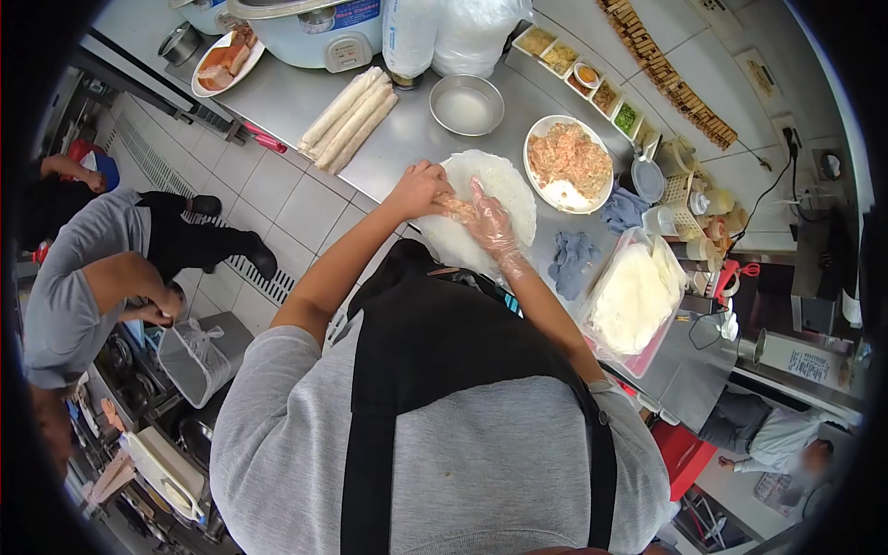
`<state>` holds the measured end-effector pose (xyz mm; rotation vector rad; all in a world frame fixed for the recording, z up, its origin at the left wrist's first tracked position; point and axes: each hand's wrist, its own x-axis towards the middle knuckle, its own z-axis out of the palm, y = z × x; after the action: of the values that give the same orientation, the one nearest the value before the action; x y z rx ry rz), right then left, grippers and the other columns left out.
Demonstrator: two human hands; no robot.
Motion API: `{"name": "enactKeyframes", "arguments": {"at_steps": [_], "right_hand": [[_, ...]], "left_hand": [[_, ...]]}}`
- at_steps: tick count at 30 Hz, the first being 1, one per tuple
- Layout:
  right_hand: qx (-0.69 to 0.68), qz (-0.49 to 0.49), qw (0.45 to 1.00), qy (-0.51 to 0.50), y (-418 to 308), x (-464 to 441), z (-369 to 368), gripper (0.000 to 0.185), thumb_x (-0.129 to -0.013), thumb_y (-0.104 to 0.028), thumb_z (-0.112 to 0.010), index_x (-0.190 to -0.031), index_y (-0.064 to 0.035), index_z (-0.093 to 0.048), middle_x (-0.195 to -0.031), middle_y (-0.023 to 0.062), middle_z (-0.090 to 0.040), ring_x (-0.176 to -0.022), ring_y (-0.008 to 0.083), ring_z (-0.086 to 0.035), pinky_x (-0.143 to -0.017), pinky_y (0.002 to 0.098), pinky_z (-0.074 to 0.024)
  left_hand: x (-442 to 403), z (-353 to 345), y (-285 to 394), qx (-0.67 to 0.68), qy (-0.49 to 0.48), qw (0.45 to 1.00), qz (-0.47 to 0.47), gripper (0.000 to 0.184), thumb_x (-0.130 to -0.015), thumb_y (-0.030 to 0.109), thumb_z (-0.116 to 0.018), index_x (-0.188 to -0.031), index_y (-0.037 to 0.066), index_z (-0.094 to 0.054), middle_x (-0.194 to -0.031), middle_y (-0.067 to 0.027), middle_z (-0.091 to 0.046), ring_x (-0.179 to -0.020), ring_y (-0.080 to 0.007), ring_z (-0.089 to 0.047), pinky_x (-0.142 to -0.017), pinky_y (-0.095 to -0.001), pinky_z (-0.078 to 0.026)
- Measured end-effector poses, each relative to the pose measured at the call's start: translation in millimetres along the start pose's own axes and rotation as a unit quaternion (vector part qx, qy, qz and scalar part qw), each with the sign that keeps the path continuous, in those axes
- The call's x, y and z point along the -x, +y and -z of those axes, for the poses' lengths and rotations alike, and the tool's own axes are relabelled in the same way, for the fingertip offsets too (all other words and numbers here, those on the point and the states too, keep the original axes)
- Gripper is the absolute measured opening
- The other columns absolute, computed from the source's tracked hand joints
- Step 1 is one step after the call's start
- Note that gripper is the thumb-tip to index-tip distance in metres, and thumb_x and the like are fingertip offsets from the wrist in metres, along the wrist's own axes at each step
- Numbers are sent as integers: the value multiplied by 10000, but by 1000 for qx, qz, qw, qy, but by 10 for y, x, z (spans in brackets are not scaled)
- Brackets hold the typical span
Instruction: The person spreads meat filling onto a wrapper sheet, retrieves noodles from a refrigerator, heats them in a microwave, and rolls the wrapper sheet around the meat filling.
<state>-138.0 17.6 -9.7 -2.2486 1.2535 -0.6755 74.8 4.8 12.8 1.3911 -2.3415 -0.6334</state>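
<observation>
A round white wrapper sheet lies on the steel counter in front of me. Across it runs a short strip of orange-pink minced filling. My bare left hand curls its fingers round the strip's left end. On the other end, my right hand, in a clear plastic glove, closes its fingers against the filling; its fingertips are partly hidden. Beyond the sheet, a white bowl holds more minced filling. A metal bowl with whitish liquid stands at the back. Several finished long rolls lie to the left.
A stack of wrapper sheets sits in a pink tray at right, beside blue cloths. Topping containers line the back. A rice cooker and a plate of meat stand left. Another person holds a bin.
</observation>
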Motion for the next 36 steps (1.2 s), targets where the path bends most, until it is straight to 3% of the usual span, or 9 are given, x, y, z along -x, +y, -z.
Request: {"name": "enactKeyframes", "arguments": {"at_steps": [4,14,19,22,26,28,32,34,36], "right_hand": [[-21,42,997,56,-157,76,194,806,-760,-281,-723,-1424,-65,-319,-1228,159,-563,-1013,360,-575,-942,459,-408],[21,-13,1000,13,-95,227,356,755,-757,-173,-722,-1411,-75,-357,-1141,158,-605,-860,332,-586,-831,396,-476],[-1,74,995,70,-57,181,250,594,-765,-78,-695,-1327,-115,-505,-862,108,-643,-701,277,-570,-705,359,-494],[34,59,996,65,-34,114,185,616,-734,-82,-722,-1312,-90,-509,-857,100,-658,-655,275,-569,-669,355,-503],[34,107,986,125,24,49,45,609,-739,-70,-712,-1314,-110,-514,-878,115,-655,-661,278,-566,-678,371,-500],[-5,69,996,60,-18,13,79,600,-743,-48,-696,-1312,-107,-515,-930,114,-659,-681,286,-579,-695,370,-498],[-21,126,985,115,-112,-165,2,599,-747,-34,-682,-1316,-106,-510,-908,109,-664,-715,293,-593,-697,360,-494],[24,134,991,18,-112,-204,-40,674,-721,-40,-697,-1351,-110,-468,-840,115,-639,-728,281,-620,-763,387,-497],[-27,118,992,17,-145,-231,2,689,-726,-53,-693,-1366,-104,-443,-895,129,-638,-772,298,-621,-802,405,-484]], "left_hand": [[-72,-92,153,39,4,997,-70,419,-627,307,-784,-1034,251,-700,-1034,-5,-579,-1042,-245,-501,-908,-417,-364],[-105,-276,162,35,-35,997,-57,338,-684,293,-749,-1014,236,-706,-1027,13,-599,-1045,-221,-515,-910,-395,-376],[-45,-183,180,30,8,999,-36,367,-688,301,-741,-1047,243,-693,-1062,7,-604,-1074,-231,-509,-935,-410,-368],[-18,-218,89,-2,52,994,-95,412,-684,325,-740,-1081,236,-679,-1123,-10,-591,-1135,-254,-480,-965,-427,-352],[28,-191,65,-16,90,994,-65,418,-673,340,-740,-1075,238,-688,-1230,-22,-551,-1200,-270,-434,-998,-426,-329],[55,-205,-8,-52,61,992,-99,564,-639,371,-764,-1167,218,-638,-1291,-69,-498,-1234,-310,-388,-1020,-445,-303],[79,-97,2,-23,66,997,-44,733,-613,389,-790,-1277,188,-554,-1325,-114,-454,-1245,-349,-369,-1027,-480,-300],[103,5,27,3,50,999,-12,939,-564,387,-826,-1379,140,-427,-1343,-153,-429,-1248,-368,-358,-1027,-482,-311],[110,2,-31,36,67,997,-5,964,-563,330,-834,-1397,130,-395,-1334,-158,-441,-1234,-364,-380,-1018,-462,-336]]}}
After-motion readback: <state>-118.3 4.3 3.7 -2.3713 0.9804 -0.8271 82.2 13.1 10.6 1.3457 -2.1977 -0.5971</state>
